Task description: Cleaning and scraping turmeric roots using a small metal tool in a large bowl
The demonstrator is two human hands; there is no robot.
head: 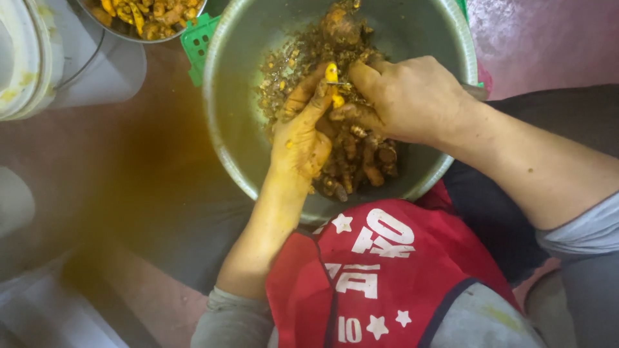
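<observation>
Over a large metal bowl (238,77) set at the person's lap, both hands meet at a small bright-yellow peeled root (332,82). The left hand (300,132), stained yellow, is closed around the root from its 7 o'clock side, thumb and fingers wrapped up against it. The right hand (406,96) comes in from 3 o'clock, fingers curled tight, pinching a thin metal blade (340,84) that lies across the root; how much of the blade it grips cannot be told. Beneath the hands, at 6 o'clock in the bowl, lies a heap of unpeeled brown roots (361,161), and at 12 o'clock a spread of brownish peelings (309,51), crowding close under the fingers. A green plastic crate (198,42) shows at the bowl's 10 o'clock rim, and beyond it a second metal bowl (145,16) holds yellow peeled pieces. A white bucket (29,58) stands at far 9 o'clock. A red apron (380,270) covers the lap at 6 o'clock.
</observation>
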